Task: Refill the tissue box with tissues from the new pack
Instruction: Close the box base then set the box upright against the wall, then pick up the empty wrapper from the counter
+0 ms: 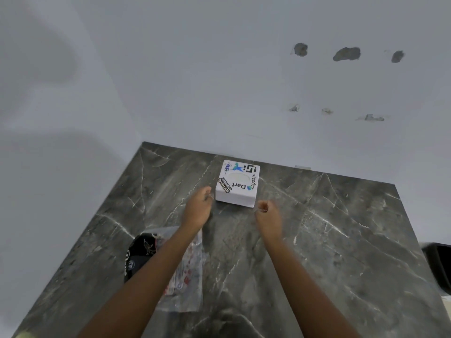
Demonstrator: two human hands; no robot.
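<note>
A white square tissue box (238, 183) with stickers on its lid stands near the far edge of the dark marble counter (329, 240), close to the wall. No tissue sticks out of its oval slot. My left hand (198, 209) hovers just left of the box's near corner, fingers loosely curled, holding nothing I can see. My right hand (268, 217) is just in front of the box's right corner, fingers curled in. The new tissue pack (188, 272), clear printed plastic, lies on the counter under my left forearm, partly hidden by it.
A black printed cloth or bag (139, 254) lies beside the pack on the left. A dark object (439, 262) sits past the counter's right edge. The grey wall (244, 81) rises right behind the box.
</note>
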